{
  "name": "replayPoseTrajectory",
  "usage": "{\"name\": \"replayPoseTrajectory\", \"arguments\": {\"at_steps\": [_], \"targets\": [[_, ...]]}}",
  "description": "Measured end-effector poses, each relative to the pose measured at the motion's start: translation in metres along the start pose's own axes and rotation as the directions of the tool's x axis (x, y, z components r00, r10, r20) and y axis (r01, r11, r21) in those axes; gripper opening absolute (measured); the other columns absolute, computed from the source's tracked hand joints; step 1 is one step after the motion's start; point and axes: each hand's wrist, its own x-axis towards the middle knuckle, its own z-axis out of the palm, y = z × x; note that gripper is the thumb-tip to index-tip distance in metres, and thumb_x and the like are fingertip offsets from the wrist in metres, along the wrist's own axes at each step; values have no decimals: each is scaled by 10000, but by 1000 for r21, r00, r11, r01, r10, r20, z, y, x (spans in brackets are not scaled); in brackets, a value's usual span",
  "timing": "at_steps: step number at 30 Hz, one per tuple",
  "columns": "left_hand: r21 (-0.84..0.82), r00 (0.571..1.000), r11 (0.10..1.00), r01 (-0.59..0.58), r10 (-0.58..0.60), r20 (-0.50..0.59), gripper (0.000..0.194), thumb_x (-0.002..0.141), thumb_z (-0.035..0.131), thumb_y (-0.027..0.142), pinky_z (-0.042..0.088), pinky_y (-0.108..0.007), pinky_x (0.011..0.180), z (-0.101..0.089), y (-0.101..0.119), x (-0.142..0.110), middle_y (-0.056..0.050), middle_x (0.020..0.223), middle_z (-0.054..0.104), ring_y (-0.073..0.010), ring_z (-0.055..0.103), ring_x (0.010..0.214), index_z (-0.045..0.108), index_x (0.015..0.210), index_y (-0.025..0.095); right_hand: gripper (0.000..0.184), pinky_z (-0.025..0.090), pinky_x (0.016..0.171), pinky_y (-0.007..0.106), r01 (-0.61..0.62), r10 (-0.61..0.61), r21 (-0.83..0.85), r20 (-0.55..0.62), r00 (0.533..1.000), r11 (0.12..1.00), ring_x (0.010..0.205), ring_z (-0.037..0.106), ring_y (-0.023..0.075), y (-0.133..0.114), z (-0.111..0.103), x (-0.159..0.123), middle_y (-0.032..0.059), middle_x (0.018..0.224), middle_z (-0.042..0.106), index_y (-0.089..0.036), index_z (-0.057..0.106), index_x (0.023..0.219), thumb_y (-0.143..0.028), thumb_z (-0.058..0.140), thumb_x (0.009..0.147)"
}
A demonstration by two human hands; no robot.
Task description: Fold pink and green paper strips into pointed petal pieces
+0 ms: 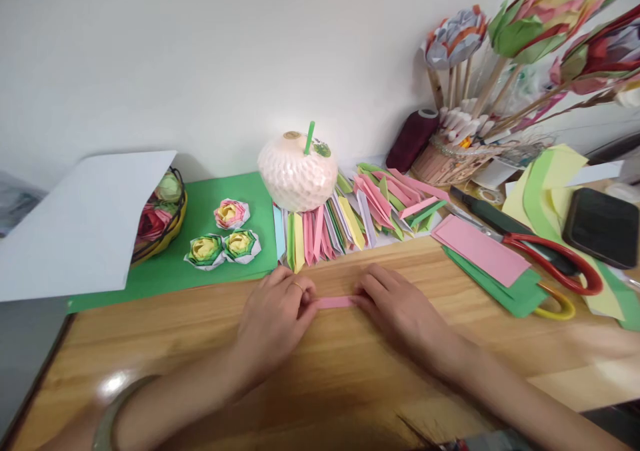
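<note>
A narrow folded pink paper strip (334,302) lies flat on the wooden table (210,364). My left hand (273,321) presses its left end with curled fingers; a ring shows on one finger. My right hand (400,311) pins its right end with fingers drawn together. Just behind the hands lies a row of folded paper pieces (350,221) in pink, green, yellow and white.
A white coconut with a green straw (297,171) stands behind. Three paper roses (225,234) rest on a green sheet (200,264), beside a basket under white paper (85,224). Pink and green rectangles (485,254), red scissors (550,258), a phone (603,228) and paper flowers (540,18) lie right.
</note>
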Motion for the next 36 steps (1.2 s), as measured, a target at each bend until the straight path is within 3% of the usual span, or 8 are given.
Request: {"name": "replayPoseTrajectory", "arguments": {"at_steps": [4, 9, 16, 20, 28, 36], "targets": [[55, 999, 997, -47, 47, 3, 26, 860, 556, 167, 428, -349, 719, 1, 0, 0, -31, 835, 586, -219, 501, 841, 555, 835, 172, 85, 443, 673, 318, -26, 25, 44, 29, 999, 999, 741, 520, 194, 0, 0, -2, 51, 824, 556, -163, 535, 842, -204, 514, 913], [-36, 986, 986, -163, 162, -29, 53, 878, 557, 187, 430, -361, 749, 2, -4, 0, -52, 902, 569, -219, 485, 861, 560, 834, 158, 94, 437, 678, 325, -40, 36, 68, 56, 998, 997, 771, 506, 204, 1, -3, -5, 56, 842, 555, -171, 526, 816, -218, 575, 881], [-186, 963, 947, -261, 242, -120, 127, 906, 528, 191, 439, -302, 691, 4, -7, -1, -27, 740, 595, -182, 521, 757, 544, 785, 155, 105, 406, 626, 277, -40, 31, 200, 48, 998, 979, 709, 519, 175, -10, -12, -3, 37, 773, 585, -170, 532, 825, -226, 520, 913], [-252, 946, 915, -314, 277, -170, 149, 922, 515, 238, 439, -240, 618, 4, -3, -2, -15, 704, 608, -140, 553, 663, 555, 805, 156, 206, 405, 659, 264, 45, -66, 248, 78, 995, 968, 717, 566, 155, -23, -14, 2, 37, 794, 640, -170, 597, 916, -252, 416, 970], [-330, 933, 878, -347, 286, -220, 301, 961, 469, 330, 443, -175, 557, 2, 2, -3, 6, 644, 661, -96, 601, 578, 624, 764, 164, 273, 337, 556, 259, 159, -161, 161, -2, 987, 974, 599, 537, 144, -29, -14, 2, 26, 668, 637, -172, 625, 823, -160, 383, 948], [-398, 918, 831, -389, 313, -245, 270, 965, 455, 247, 443, -174, 569, 3, 6, -7, -15, 659, 659, -104, 592, 587, 621, 775, 152, 284, 422, 634, 238, 28, -125, 421, 204, 971, 907, 754, 626, 153, -28, -28, -5, 65, 883, 687, -170, 594, 1064, -91, 369, 911]]}}
